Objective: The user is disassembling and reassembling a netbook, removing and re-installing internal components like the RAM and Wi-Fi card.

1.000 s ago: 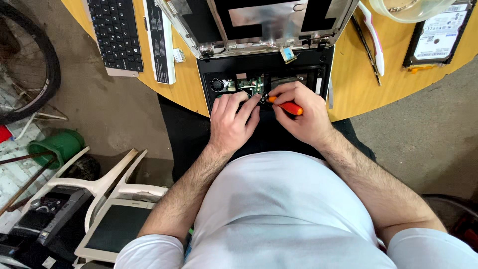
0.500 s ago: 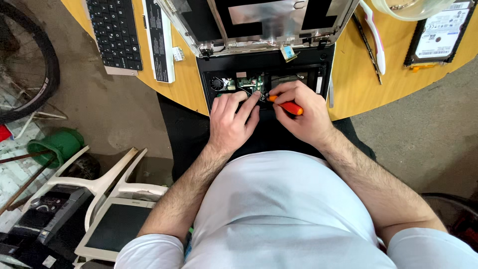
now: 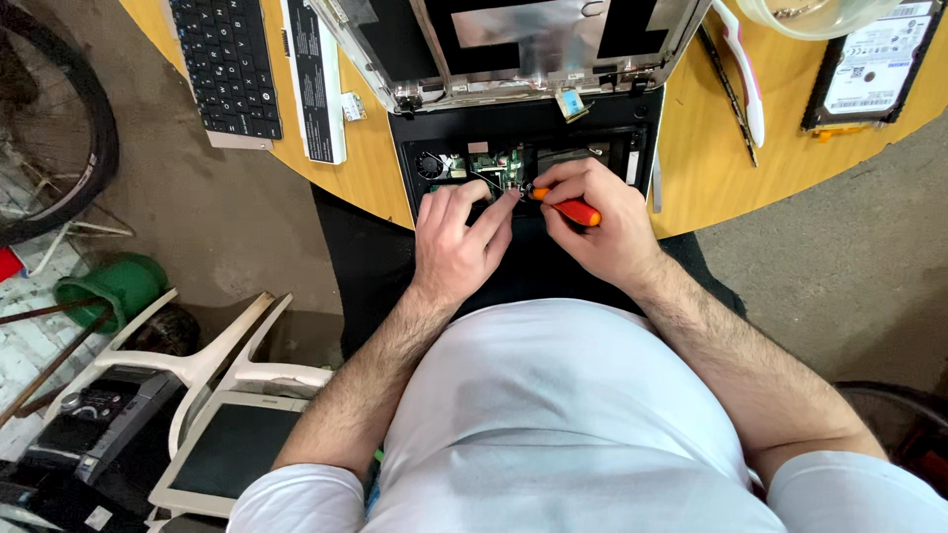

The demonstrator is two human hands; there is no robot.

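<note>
A black opened laptop base (image 3: 602, 118) lies at the near edge of the orange round table (image 3: 691, 168), its green circuit board (image 3: 499, 163) and small fan exposed. My right hand (image 3: 592, 222) grips an orange-handled screwdriver (image 3: 571, 208), its tip pointing left at the board. My left hand (image 3: 459, 237) rests on the base's front edge, fingers spread, fingertips touching the board beside the screwdriver tip. The detached screen frame (image 3: 513, 44) stands behind the base.
A black keyboard (image 3: 222, 69) and a long battery (image 3: 314, 84) lie at the table's left. A hard drive (image 3: 869, 64), tweezers and a bowl sit at the right. A white plastic chair (image 3: 197, 360), old monitor (image 3: 232, 449), green bucket (image 3: 114, 286) and bicycle wheel stand on the floor left.
Both hands have stayed at the board; my left fingers have shifted slightly toward the screwdriver tip. Nothing else has moved.
</note>
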